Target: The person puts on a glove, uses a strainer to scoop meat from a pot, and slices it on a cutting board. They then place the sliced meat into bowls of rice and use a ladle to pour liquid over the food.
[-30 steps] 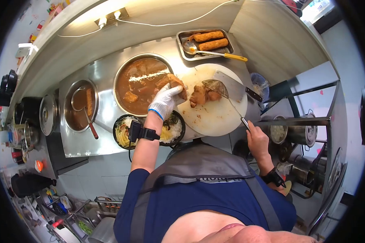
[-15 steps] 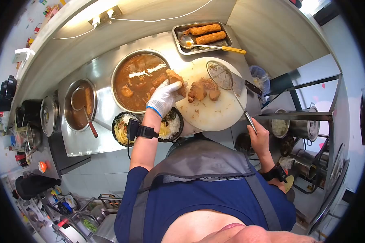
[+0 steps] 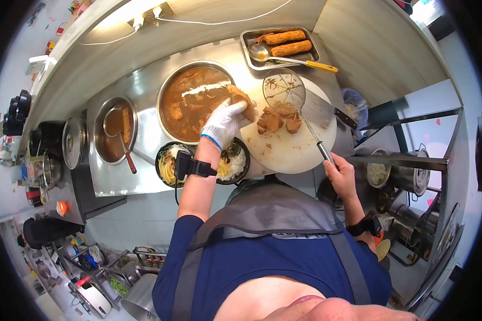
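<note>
My left hand, in a white glove, is closed around a chunk of brown braised meat between the stew pot and the board. My right hand grips the handle of a wire skimmer, whose mesh hangs over the far part of the round white cutting board. Cut meat chunks and crumbs lie on the board below the mesh. A cleaver rests at the board's right side, partly behind the skimmer. Left of the board, a wide steel pot holds brown stew with meat pieces.
Two black bowls with rice, noodles and greens stand at the counter's front edge, under my left forearm. A smaller sauce pot with a ladle is at left. A steel tray of browned rolls and a yellow-handled spoon sits behind the board.
The skimmer's mesh has moved left across the board, toward my left hand, and now shows its round face. My left hand still holds the meat chunk. The whole view has shifted slightly.
</note>
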The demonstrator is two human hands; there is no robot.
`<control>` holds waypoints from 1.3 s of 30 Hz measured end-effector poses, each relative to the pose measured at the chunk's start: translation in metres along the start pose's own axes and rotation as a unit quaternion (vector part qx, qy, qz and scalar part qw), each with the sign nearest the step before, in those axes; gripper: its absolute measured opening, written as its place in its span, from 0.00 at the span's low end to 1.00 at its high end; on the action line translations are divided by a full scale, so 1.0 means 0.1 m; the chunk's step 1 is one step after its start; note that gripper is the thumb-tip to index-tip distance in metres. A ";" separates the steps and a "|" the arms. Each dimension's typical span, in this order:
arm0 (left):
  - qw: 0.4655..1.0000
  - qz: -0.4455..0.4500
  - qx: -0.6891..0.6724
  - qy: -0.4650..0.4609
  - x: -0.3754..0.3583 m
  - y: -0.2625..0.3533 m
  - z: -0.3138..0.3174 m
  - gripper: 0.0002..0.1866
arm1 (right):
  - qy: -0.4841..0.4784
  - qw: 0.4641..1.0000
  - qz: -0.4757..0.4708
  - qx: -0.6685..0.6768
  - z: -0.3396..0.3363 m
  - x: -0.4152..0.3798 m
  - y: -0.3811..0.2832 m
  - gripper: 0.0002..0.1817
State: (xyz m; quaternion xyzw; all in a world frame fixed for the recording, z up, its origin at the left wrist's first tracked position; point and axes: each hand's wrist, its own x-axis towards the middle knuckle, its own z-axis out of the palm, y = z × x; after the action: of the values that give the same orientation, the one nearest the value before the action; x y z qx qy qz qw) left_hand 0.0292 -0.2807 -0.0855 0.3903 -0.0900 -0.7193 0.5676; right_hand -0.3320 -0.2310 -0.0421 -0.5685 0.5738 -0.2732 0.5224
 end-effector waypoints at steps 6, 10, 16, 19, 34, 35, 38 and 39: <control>0.996 0.047 0.008 0.070 -0.04 0.23 -0.19 0.16 | -0.078 0.997 0.008 0.009 0.29 0.18 -0.13 0.17; 0.986 0.091 0.081 0.112 0.00 0.30 -0.36 0.21 | -0.147 0.989 -0.015 -0.006 0.71 0.34 -0.18 0.17; 0.976 0.092 0.151 0.128 -0.04 0.33 -0.26 0.20 | -0.142 0.990 0.017 -0.006 0.82 0.42 -0.19 0.19; 0.963 0.103 0.223 0.113 0.13 0.23 -0.26 0.18 | -0.057 0.998 -0.017 -0.031 0.59 0.40 -0.27 0.19; 0.568 0.288 0.763 0.113 0.33 -0.59 0.52 0.31 | 0.089 0.995 0.043 -0.001 -0.08 0.21 0.07 0.18; 0.547 0.275 0.785 0.091 0.25 -0.60 0.56 0.30 | 0.093 0.995 0.045 0.002 -0.09 0.20 0.08 0.18; 0.511 0.255 0.820 0.037 0.26 -0.75 0.55 0.28 | 0.094 0.994 0.049 0.011 -0.11 0.18 0.10 0.18; 0.481 0.227 0.846 0.029 0.30 -0.82 0.54 0.26 | 0.090 0.995 0.048 0.005 -0.11 0.20 0.10 0.18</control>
State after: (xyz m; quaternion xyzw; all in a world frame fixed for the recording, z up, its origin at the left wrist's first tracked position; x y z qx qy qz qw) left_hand -0.0692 -0.2966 -0.1095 0.6688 -0.7239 -0.1297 0.1091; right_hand -0.3424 -0.2504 -0.0538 -0.5106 0.6437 -0.3008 0.4843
